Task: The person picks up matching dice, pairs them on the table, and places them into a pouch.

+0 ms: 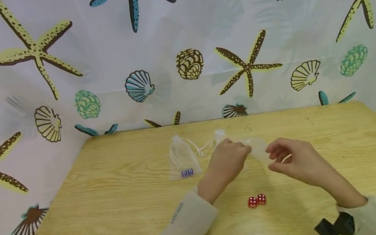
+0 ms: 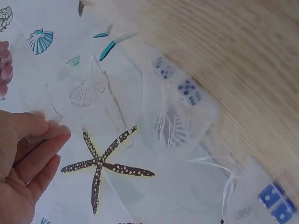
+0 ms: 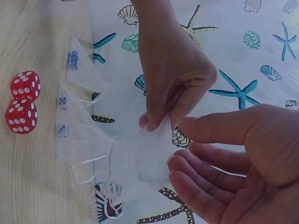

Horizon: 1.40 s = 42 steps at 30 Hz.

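Observation:
My left hand (image 1: 228,158) pinches a small sheer white drawstring bag (image 3: 152,156) between thumb and fingertips, above the table. My right hand (image 1: 295,159) hovers just right of this bag, fingers loosely curved, with nothing in them; in the right wrist view its fingertips (image 3: 174,163) are close beside the bag's edge. Two red dice (image 1: 257,200) lie side by side on the table, nearer than both hands. A sheer bag with two blue dice (image 1: 187,172) lies to the left. Another sheer bag (image 2: 182,128) with two pale dice is mostly behind my left hand in the head view.
The wooden table (image 1: 114,214) ends at a white cloth (image 1: 170,99) printed with starfish and shells, which hangs behind it and at both sides. White drawstrings (image 1: 199,151) trail between the two bags lying on the table.

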Tool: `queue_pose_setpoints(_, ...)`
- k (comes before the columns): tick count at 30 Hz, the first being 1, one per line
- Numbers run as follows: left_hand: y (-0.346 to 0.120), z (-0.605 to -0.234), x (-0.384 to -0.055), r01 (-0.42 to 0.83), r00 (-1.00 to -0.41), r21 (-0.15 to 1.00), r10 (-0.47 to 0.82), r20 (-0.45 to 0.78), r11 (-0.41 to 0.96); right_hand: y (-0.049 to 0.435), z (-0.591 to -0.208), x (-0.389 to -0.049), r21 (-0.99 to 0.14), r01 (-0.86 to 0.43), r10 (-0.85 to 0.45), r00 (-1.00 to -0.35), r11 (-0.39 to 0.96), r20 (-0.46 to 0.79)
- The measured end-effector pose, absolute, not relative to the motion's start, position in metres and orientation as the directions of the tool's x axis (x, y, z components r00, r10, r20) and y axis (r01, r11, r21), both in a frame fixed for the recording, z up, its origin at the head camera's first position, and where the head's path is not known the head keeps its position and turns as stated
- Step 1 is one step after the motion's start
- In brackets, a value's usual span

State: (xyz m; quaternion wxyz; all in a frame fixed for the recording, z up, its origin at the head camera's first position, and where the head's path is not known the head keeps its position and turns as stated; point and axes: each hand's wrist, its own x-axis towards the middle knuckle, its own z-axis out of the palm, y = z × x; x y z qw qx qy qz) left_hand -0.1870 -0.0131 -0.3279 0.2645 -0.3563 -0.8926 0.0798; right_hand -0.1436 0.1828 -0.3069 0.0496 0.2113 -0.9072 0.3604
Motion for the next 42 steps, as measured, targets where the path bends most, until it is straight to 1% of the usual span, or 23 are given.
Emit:
queue_pose_setpoints(6,-0.032,-0.328,-0.174,0.581,-0.562,-0.314,0.649,0.512,0.751,0.181,-0.305,-0.148,-0.629,-0.416,-0.330,-0.909,0.656,0.257)
queue_pose_setpoints(11,-0.044,-0.330,-0.166,0.600,-0.497,-0.287,0.629,0.598,0.747,0.178,-0.302,-0.154,-0.627,-0.407,-0.311,-0.913,0.664,0.263)
queue_pose_setpoints(13,-0.051,-0.331,-0.163,0.599,-0.480,-0.284,0.620,0.621,0.749,0.177,-0.302,-0.158,-0.640,-0.400,-0.308,-0.916,0.656,0.257)
queue_pose_setpoints(18,-0.063,-0.333,-0.159,0.593,-0.456,-0.274,0.596,0.661,0.757,0.172,-0.304,-0.166,-0.678,-0.372,-0.283,-0.927,0.634,0.245)
queue_pose_setpoints(22,-0.066,-0.334,-0.161,0.612,-0.428,-0.261,0.590,0.685,0.747,0.170,-0.307,-0.168,-0.692,-0.350,-0.262,-0.936,0.632,0.234)
queue_pose_setpoints(25,-0.065,-0.334,-0.163,0.622,-0.407,-0.269,0.597,0.691,0.735,0.169,-0.310,-0.171,-0.714,-0.324,-0.265,-0.944,0.621,0.198)
queue_pose_setpoints(28,-0.064,-0.333,-0.164,0.620,-0.383,-0.293,0.607,0.696,0.728,0.168,-0.315,-0.178,-0.795,-0.270,-0.299,-0.947,0.543,0.117)
queue_pose_setpoints(31,-0.061,-0.331,-0.162,0.621,-0.352,-0.318,0.617,0.703,0.717,0.167,-0.320,-0.184,-0.897,-0.147,-0.337,-0.942,0.416,-0.001)
queue_pose_setpoints(34,-0.057,-0.331,-0.161,0.627,-0.318,-0.346,0.635,0.704,0.698,0.168,-0.324,-0.189,-0.948,-0.038,-0.353,-0.932,0.316,-0.081)
queue_pose_setpoints(37,-0.052,-0.333,-0.160,0.627,-0.300,-0.374,0.655,0.693,0.683,0.168,-0.325,-0.190,-0.964,0.001,-0.332,-0.939,0.265,-0.093)
queue_pose_setpoints(42,-0.048,-0.337,-0.158,0.629,-0.302,-0.407,0.691,0.657,0.662,0.168,-0.323,-0.189,-0.978,0.010,-0.274,-0.959,0.209,-0.068)
